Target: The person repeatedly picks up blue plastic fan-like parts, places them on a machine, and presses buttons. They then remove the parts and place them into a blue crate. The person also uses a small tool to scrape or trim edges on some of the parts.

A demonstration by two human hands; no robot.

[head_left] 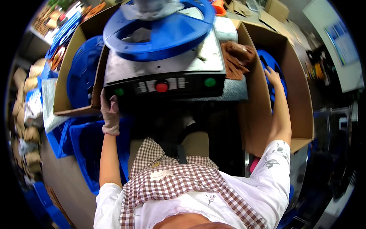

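My left hand [109, 114], in a pale glove, is at the front left corner of a metal-topped machine [152, 74], between its green button [119, 92] and the cardboard box on the left. Its fingers are stretched out and hold nothing; whether the thumb presses the button I cannot tell. My bare right hand [273, 78] reaches into the cardboard box [297, 91] on the right, its fingers closed at a blue plastic reel [267, 57]. A large blue reel [171, 34] with cut-out openings lies on the machine under a clamped metal cylinder [150, 5].
A cardboard box [61, 84] with blue reels [82, 76] stands left of the machine. Below it are blue bins [85, 152]. A brown cloth or glove [238, 57] lies by the machine's right side. A red button [161, 87] sits mid-panel.
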